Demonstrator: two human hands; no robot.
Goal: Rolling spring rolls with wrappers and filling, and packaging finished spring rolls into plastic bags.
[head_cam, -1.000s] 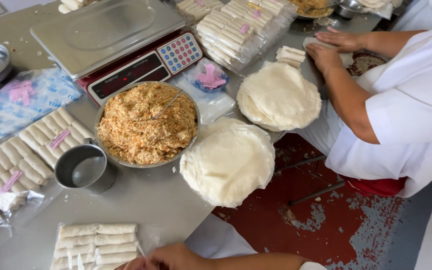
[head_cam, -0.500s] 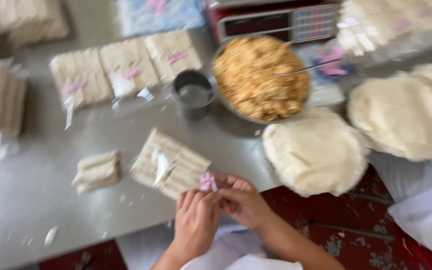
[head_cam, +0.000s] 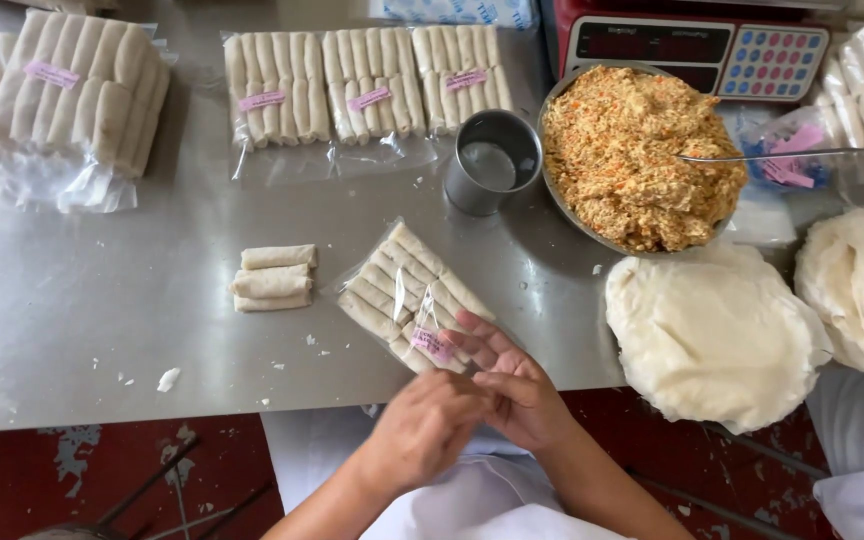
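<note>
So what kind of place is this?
Probably a small food workshop making spring rolls: bagged rolls on a steel table, a bowl of filling, stacked wrappers and a scale.

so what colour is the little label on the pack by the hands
Pink, on the clear pack of rolls; the head view shows it.

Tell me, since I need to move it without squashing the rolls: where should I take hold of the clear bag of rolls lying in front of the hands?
Probably grip the bag of rolls across its short width, near the middle, coming from above. It lies flat and diagonal on the steel table. Its far end is free; the right hand already rests at the near end by the pink label.
</note>
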